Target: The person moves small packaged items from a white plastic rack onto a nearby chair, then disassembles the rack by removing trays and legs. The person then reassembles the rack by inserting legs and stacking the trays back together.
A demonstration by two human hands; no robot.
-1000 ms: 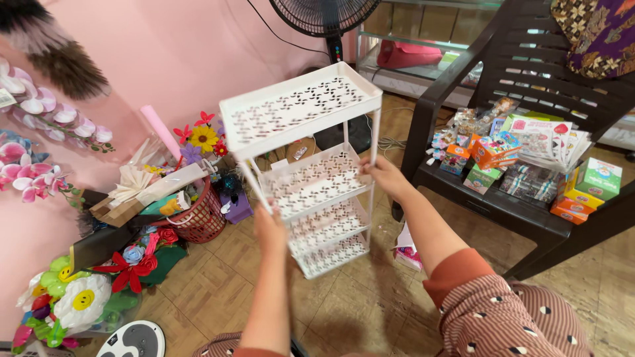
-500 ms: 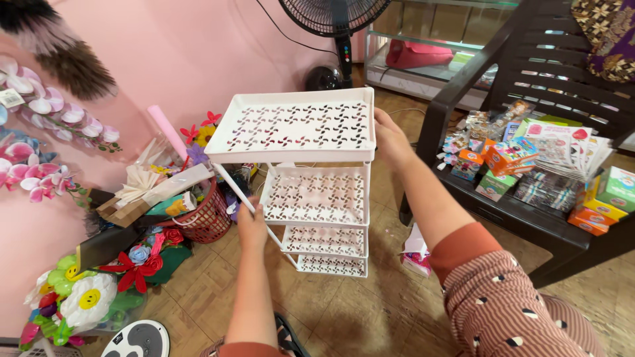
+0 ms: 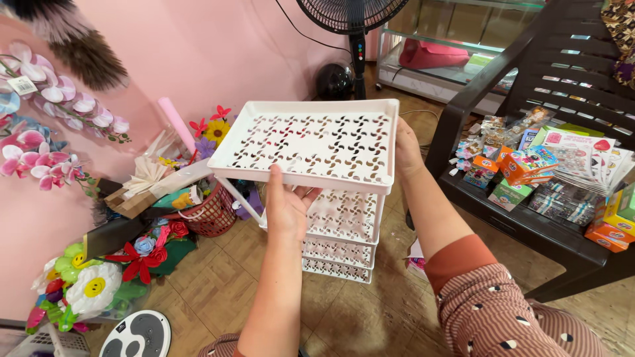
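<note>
A small home shop is suggested: packaged goods (image 3: 562,185) piled on a chair at right, artificial flowers (image 3: 46,132) displayed at left.

Floor (image 3: 370,317), tiled: my fan (image 3: 350,39) at far edge, red basket (image 3: 210,215) left, bench (image 3: 529,225) right, bearing packets (image 3: 569,185).

White tiered rack (image 3: 317,142) showing pinwheel cut-outs, held before a pink wall (image 3: 198,53); sleeve (image 3: 489,304) showing rust-and-cream stripes with dark dots; chair (image 3: 529,218) looking black; basket (image 3: 210,215) showing red; floor tiles (image 3: 357,317) running brown.
</note>
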